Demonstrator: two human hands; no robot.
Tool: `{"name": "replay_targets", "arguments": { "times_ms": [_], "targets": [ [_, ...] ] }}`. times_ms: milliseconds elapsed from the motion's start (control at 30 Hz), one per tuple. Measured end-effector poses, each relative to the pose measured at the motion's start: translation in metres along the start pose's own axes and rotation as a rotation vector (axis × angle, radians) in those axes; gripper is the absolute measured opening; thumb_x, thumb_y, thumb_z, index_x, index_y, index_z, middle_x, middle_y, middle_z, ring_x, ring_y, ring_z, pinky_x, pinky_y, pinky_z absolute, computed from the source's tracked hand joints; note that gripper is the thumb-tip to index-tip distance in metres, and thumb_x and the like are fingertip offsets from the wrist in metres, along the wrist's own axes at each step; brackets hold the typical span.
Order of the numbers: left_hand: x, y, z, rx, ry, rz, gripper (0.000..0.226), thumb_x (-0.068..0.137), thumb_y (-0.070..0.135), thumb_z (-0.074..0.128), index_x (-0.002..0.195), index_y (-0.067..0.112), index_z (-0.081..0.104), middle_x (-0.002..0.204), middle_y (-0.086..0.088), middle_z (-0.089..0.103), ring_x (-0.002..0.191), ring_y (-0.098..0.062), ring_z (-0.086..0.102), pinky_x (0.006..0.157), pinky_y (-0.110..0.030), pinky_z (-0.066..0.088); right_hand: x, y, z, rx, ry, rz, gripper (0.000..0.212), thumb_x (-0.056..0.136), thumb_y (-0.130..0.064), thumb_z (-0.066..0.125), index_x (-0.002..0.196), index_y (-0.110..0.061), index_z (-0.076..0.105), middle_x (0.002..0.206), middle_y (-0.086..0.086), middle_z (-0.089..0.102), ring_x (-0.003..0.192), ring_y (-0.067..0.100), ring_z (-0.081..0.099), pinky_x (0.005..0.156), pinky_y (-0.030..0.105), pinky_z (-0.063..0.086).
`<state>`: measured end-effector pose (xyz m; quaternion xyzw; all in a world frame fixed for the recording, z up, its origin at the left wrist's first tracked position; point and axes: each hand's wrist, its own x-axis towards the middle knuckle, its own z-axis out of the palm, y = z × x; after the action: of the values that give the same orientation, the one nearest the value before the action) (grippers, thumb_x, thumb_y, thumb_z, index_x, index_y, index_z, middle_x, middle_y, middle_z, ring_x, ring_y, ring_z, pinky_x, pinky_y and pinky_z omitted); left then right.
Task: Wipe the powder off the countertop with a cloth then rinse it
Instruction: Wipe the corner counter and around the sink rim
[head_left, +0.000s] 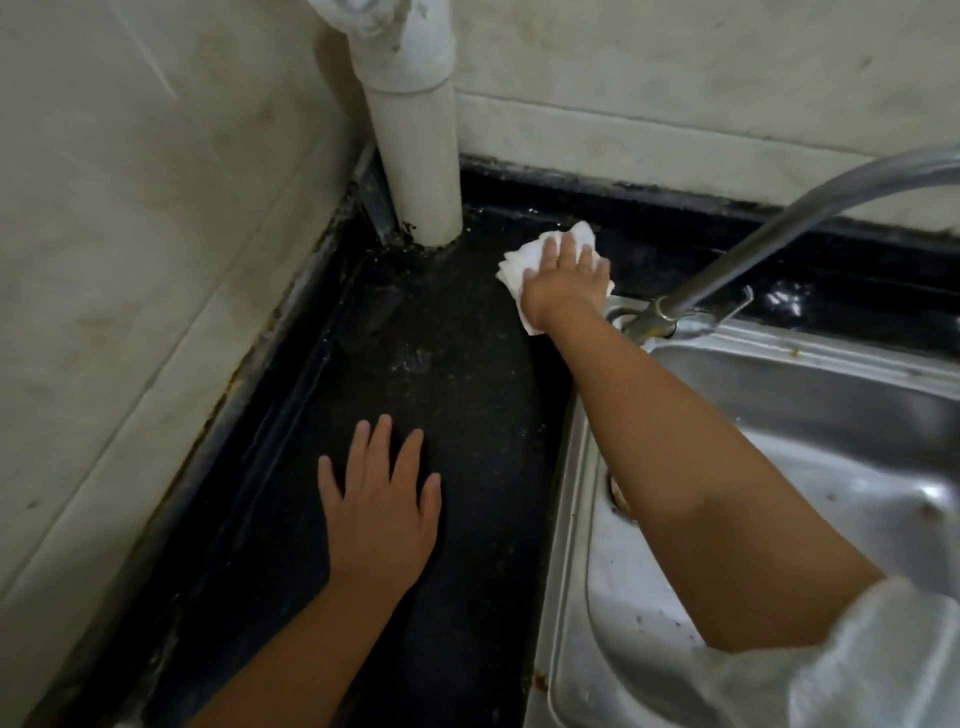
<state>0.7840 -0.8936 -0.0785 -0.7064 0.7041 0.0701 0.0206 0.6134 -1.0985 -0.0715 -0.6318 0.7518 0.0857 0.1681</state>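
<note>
A folded white cloth lies on the black countertop near the back wall, just left of the faucet base. My right hand presses flat on top of it, fingers spread, arm reaching over the sink corner. My left hand rests flat on the countertop nearer to me, fingers apart, holding nothing. A faint pale smear of powder shows on the dark surface between the two hands.
A steel sink fills the right side, its faucet arching up to the right. A white vertical pipe stands in the back corner. Tiled walls bound the counter on the left and behind.
</note>
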Motion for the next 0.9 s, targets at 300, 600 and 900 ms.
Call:
{"name": "replay_targets", "arguments": {
  "times_ms": [300,600,900],
  "targets": [
    [0.016,-0.005,0.015,-0.013,-0.078,0.071,0.072,0.097,0.045,0.004,0.115,0.007,0.062,0.123,-0.019,0.058,0.116,-0.036,0.053,0.09,-0.06,0.027,0.013,0.013,-0.005,0.067,0.019,0.271,0.059,0.101,-0.035,0.012,0.146,-0.002,-0.009,0.155,0.016,-0.011,0.142,0.037,-0.008,0.115,0.042,-0.004],
    [0.017,-0.005,0.02,-0.09,0.022,0.071,0.058,0.087,0.04,0.028,0.121,0.004,0.057,0.131,-0.022,0.05,0.124,-0.038,0.045,0.098,-0.06,0.024,-0.037,-0.032,0.03,-0.032,0.086,-0.279,0.056,0.102,-0.027,0.018,0.147,-0.003,-0.005,0.156,0.014,-0.008,0.143,0.034,-0.006,0.115,0.035,-0.003],
    [0.011,-0.001,0.005,-0.168,-0.03,0.034,0.051,0.096,0.037,0.03,0.141,0.014,0.032,0.153,-0.01,0.018,0.143,-0.023,0.007,0.113,-0.048,-0.001,-0.147,0.03,0.05,0.33,0.24,-0.369,0.04,0.084,-0.012,0.047,0.112,0.015,0.057,0.11,0.03,0.063,0.097,0.042,0.064,0.082,0.048,0.047]
  ]
}}
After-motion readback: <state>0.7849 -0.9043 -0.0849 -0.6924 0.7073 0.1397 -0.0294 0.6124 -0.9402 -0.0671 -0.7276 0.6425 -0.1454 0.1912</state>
